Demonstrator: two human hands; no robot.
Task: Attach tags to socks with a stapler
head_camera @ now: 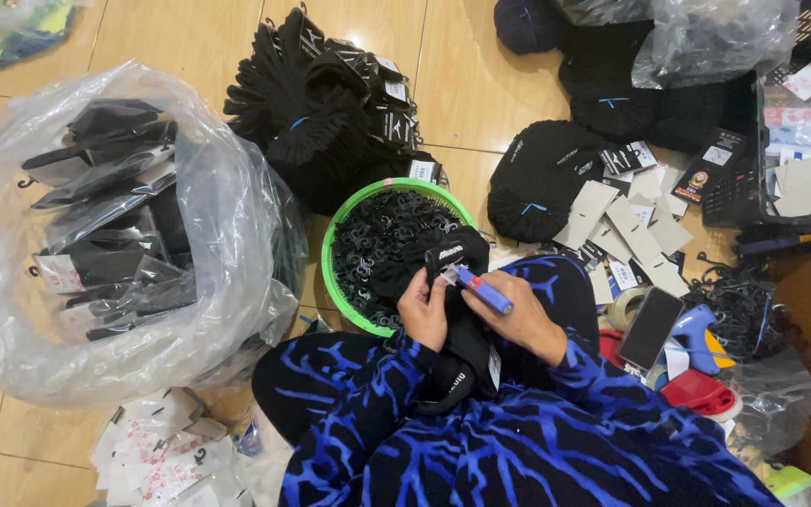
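A large clear plastic bag (143, 235) full of packed black socks fills the left of the tiled floor (190, 38), its mouth open toward the seated person. Above the middle lies a heap of black socks (330, 103) with card labels, and to the right more bundled black socks (542, 178) sit beside a scatter of blank cardboard cards (631, 225). Just in front of the person's knees stands a round green basket (335, 235) holding small black plastic hooks. Right of the knees a dark phone (650, 328) lies near a roll of tape (623, 305). Over the lap, the left hand (424, 310) is closed around a black sock pair (452, 282), fingers curled over the fabric, holding it just above the basket's near rim. The right hand (523, 324) grips a blue and red tagging tool (479, 288) in a closed fist, its tip pressed against the top of the sock by the label. The two hands are nearly touching.
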